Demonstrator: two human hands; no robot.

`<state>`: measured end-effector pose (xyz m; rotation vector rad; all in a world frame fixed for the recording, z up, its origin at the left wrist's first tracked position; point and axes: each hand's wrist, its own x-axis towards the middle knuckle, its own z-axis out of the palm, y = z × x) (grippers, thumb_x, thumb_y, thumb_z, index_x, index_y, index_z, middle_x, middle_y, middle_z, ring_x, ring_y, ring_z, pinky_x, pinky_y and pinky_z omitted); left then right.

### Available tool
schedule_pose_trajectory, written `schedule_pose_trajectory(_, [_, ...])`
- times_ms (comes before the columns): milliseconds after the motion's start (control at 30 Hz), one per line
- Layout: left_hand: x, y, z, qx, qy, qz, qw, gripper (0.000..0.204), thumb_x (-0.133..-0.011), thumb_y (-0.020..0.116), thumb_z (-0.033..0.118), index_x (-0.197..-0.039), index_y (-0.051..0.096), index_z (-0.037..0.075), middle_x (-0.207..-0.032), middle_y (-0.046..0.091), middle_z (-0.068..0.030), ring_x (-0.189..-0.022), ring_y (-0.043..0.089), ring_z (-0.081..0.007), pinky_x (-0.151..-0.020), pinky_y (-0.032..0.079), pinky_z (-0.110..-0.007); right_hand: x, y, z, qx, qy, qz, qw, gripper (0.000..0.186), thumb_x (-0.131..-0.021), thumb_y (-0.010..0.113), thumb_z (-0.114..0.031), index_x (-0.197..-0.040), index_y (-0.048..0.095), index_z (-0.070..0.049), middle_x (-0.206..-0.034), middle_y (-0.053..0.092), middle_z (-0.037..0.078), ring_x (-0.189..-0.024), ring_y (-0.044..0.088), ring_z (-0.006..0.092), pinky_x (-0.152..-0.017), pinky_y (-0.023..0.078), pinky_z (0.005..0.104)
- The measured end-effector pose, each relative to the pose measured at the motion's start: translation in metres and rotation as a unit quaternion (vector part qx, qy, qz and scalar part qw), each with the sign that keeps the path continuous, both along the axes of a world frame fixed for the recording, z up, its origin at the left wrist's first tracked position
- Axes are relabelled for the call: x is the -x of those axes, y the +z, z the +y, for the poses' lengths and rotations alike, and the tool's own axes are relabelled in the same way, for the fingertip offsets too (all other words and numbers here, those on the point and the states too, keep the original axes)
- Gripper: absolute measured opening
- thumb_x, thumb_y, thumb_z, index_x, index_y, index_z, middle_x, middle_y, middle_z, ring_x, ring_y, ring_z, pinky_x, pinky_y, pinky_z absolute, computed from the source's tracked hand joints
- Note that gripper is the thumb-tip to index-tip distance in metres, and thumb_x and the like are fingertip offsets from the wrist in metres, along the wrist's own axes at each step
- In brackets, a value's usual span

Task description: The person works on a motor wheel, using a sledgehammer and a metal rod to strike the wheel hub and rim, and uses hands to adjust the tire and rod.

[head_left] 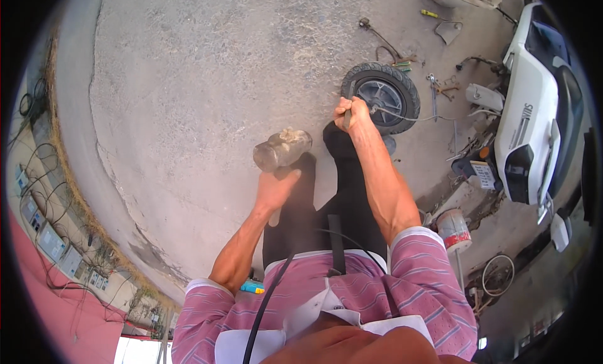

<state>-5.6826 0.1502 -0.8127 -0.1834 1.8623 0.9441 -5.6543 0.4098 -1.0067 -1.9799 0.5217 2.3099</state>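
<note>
My left hand is wrapped round the handle of a mallet with a thick, worn, cylinder-shaped head, raised in front of my left leg. The end of the handle sticks out below the fist. In my closed right hand is a flat metal bar, its far end at the near left side of a black scooter tire. The tire sits on a dark spoked wheel lying flat on the ground. From the wheel's hub a grey cable runs right toward the scooter.
A white scooter stands at the right. Wrenches, a yellow-handled screwdriver and loose metal parts lie around the wheel. Nearer on the right is a white and red bucket. Wires and meter boxes line the left wall.
</note>
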Motion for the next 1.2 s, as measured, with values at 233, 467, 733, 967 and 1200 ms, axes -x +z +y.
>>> schedule_pose_trajectory(233, [0.002,0.006,-0.016,0.056,0.052,-0.035,0.996,0.026,-0.09,0.076,0.021,-0.09,0.059,0.001,-0.067,0.058,-0.0032,-0.051,0.053,-0.01,-0.047,0.046,-0.026,-0.017,0.012,-0.023,-0.01,-0.013,0.023,1.0,0.037,-0.11,0.033,-0.035,-0.091,0.049,-0.008,-0.054,0.04,-0.007,-0.042,0.038,0.0083,-0.041,0.03,0.0261])
schedule_pose_trajectory(467, [-0.007,0.029,-0.012,0.007,0.034,-0.015,0.999,0.024,-0.091,0.076,0.021,-0.087,0.06,0.003,-0.068,0.058,-0.0007,-0.053,0.053,-0.008,-0.048,0.045,-0.025,-0.02,-0.006,0.019,0.043,0.079,0.06,0.994,0.032,-0.108,0.034,-0.031,-0.088,0.047,-0.01,-0.057,0.042,-0.007,-0.041,0.039,0.0075,-0.041,0.032,0.026])
schedule_pose_trajectory(733, [-0.007,0.023,0.068,-0.208,-0.167,0.25,0.931,0.039,-0.078,0.079,0.008,-0.113,0.067,0.001,-0.096,0.07,-0.0129,-0.088,0.07,-0.0281,-0.083,0.054,-0.037,-0.002,-0.014,0.034,0.03,0.126,0.049,0.99,0.029,-0.105,0.035,-0.024,-0.082,0.047,-0.01,-0.057,0.043,-0.005,-0.042,0.039,0.0084,-0.041,0.034,0.027])
schedule_pose_trajectory(967, [0.021,0.023,0.124,-0.107,-0.243,0.166,0.95,0.023,-0.083,0.074,0.008,-0.105,0.072,0.007,-0.091,0.071,-0.0189,-0.089,0.07,-0.0362,-0.08,0.054,-0.038,-0.019,-0.03,0.033,0.024,0.105,0.074,0.991,0.022,-0.101,0.031,-0.015,-0.09,0.047,-0.006,-0.06,0.045,-0.001,-0.042,0.04,0.0102,-0.041,0.032,0.0301])
schedule_pose_trajectory(1200, [0.073,0.175,0.149,-0.307,-0.186,0.212,0.909,0.02,-0.099,0.064,0.022,-0.09,0.055,0.006,-0.071,0.055,-0.0017,-0.054,0.05,-0.0106,-0.054,0.046,-0.028,-0.016,-0.017,0.058,0.029,0.068,0.017,0.997,0.016,-0.097,0.035,-0.007,-0.091,0.049,-0.007,-0.064,0.049,0.003,-0.044,0.042,0.0123,-0.041,0.032,0.0315])
